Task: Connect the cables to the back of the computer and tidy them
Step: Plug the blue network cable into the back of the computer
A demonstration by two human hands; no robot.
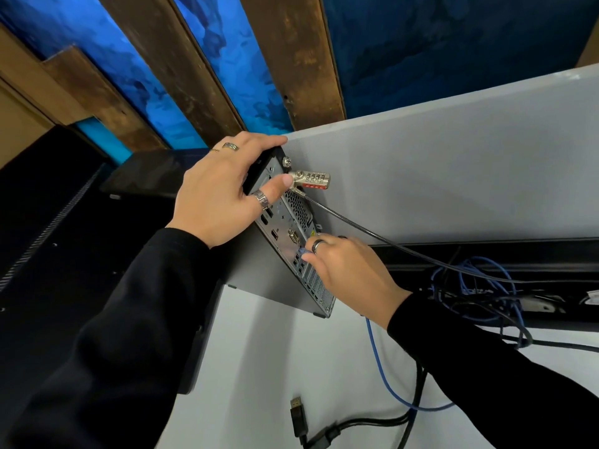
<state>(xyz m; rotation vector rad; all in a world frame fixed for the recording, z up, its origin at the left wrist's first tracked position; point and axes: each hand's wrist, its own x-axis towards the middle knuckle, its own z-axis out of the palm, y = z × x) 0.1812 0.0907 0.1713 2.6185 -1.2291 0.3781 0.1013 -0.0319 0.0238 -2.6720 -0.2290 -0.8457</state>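
Far left: black-sleeved left arm reaches up from lower left. Left hand (223, 192), rings on several fingers, grips the top rear corner of the small dark grey desktop computer case (259, 273), fingers curled over the top edge, thumb pressed on the perforated metal back panel (299, 228). The case stands on the white desk surface (291, 358), back panel facing right toward a pale grey partition wall (453, 163). Just right of the thumb, a brass-coloured combination cable lock (311, 179) sits plugged into the panel; its grey steel cable (372, 233) runs right and down. Right hand (350, 267), ringed, pinches the plug of the blue network cable (377, 361) against a port low on the panel. Below, a loose black display connector (297, 416) lies on the desk. Far right: tangled blue and black cables (486, 293) by a black cable tray
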